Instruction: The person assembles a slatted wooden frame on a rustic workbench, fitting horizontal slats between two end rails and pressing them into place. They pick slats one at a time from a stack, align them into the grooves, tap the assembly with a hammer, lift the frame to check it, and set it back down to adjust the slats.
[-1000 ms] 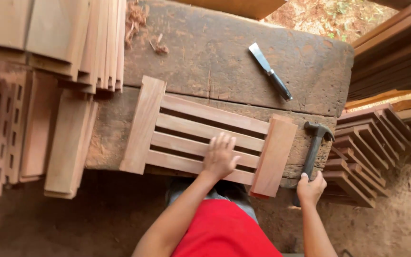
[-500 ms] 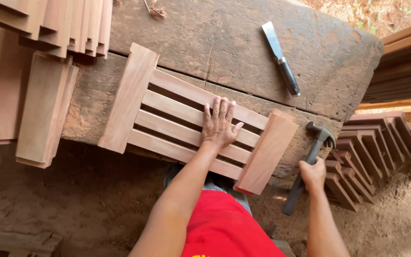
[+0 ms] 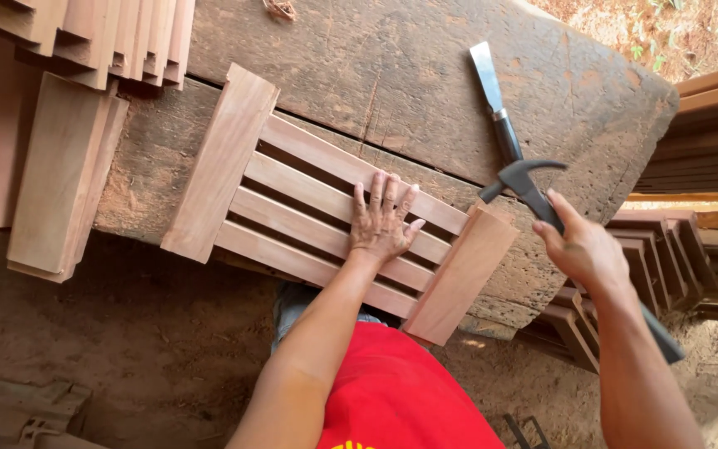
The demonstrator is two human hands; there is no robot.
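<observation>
Boards (image 3: 60, 166): stacked well left of the hands, likely stock.
Left hand (image 3: 382, 223): spread flat on the slatted frame (image 3: 326, 216), seemingly pinning it.
Right hand (image 3: 585, 249): gripping a hammer (image 3: 525, 185), head just beside the frame's right rail.
Chisel (image 3: 494, 98): beyond the hammer.
Bench (image 3: 425, 66): rough timber slab, dirt floor below.

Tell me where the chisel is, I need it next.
In the head view, the chisel lies on the workbench, upper right, just beyond the hammer head.
</observation>
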